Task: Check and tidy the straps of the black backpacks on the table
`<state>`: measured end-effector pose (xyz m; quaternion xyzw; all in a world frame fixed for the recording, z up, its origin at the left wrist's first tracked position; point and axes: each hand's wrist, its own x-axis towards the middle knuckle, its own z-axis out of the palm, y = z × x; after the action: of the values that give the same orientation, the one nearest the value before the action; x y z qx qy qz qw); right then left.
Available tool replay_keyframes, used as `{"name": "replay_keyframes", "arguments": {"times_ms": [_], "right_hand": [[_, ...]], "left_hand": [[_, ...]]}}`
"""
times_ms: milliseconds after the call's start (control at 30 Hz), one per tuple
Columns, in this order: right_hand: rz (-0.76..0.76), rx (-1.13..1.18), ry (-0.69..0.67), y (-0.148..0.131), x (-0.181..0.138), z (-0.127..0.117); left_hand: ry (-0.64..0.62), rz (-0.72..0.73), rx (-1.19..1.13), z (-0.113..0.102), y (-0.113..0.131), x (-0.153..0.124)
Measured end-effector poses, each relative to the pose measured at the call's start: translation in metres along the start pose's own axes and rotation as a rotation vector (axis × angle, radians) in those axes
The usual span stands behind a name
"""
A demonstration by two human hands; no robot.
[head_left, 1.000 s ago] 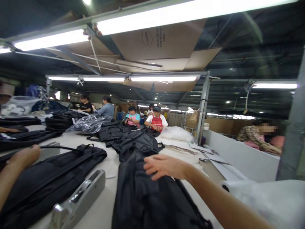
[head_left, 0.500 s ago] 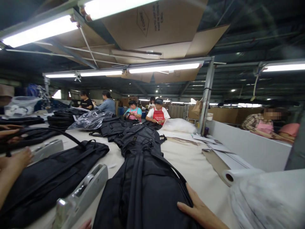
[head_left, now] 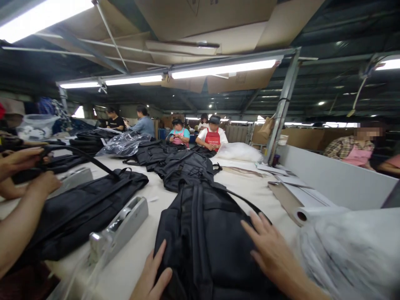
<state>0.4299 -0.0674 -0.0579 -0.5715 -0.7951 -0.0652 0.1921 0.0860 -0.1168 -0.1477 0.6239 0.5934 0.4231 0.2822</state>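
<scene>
A black backpack (head_left: 225, 233) lies on the pale-covered table right in front of me, its zips and a strap running along the top. My left hand (head_left: 153, 271) rests against its near left side, thumb and fingers apart. On its right side lies my right hand (head_left: 268, 246), fingers spread over the fabric next to the strap. Neither hand grips anything. Left of the backpack stands a grey tape dispenser (head_left: 121, 229). Beyond the backpack, more black backpacks (head_left: 184, 166) are laid in a row toward the far end.
At the left, a co-worker's hands (head_left: 43, 179) hold the strap of another black bag (head_left: 93, 208). Clear plastic bags (head_left: 353, 250) are heaped at the right, beside a white roll (head_left: 308, 214). A metal post (head_left: 283, 104) rises behind. Several people work farther back.
My left hand has come up onto the backpack's left side. My right hand has shifted up and flattened on it. The backpack sits farther right in view, and the camera has tilted down.
</scene>
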Motion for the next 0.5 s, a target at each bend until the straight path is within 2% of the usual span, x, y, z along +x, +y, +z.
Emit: {"name": "replay_keyframes", "arguments": {"times_ms": [67, 133, 167, 233, 300, 333, 433, 500], "right_hand": [[-0.359, 0.03, -0.097, -0.026, -0.015, 0.024], [-0.653, 0.06, -0.114, -0.055, -0.024, 0.046], [-0.731, 0.068, -0.093, -0.068, -0.026, 0.054], [-0.777, 0.139, -0.078, -0.088, -0.024, 0.058], [-0.694, 0.354, -0.119, -0.098, -0.012, 0.043], [-0.591, 0.505, -0.127, -0.099, -0.002, 0.029], [-0.174, 0.946, -0.064, -0.091, 0.042, -0.028], [-0.04, 1.138, -0.037, -0.084, 0.076, -0.065]], "left_hand": [[-0.026, 0.005, -0.021, 0.001, -0.005, -0.001], [-0.051, 0.003, -0.048, 0.003, -0.01, -0.001], [-0.062, 0.002, -0.059, 0.004, -0.012, 0.0], [-0.078, 0.001, -0.068, 0.004, -0.015, 0.001], [-0.094, -0.003, -0.054, 0.001, -0.015, 0.001], [-0.11, -0.006, -0.043, -0.001, -0.015, 0.001], [-0.193, 0.024, -0.011, -0.012, -0.017, 0.004], [-0.235, 0.074, 0.032, -0.02, -0.024, 0.012]]}}
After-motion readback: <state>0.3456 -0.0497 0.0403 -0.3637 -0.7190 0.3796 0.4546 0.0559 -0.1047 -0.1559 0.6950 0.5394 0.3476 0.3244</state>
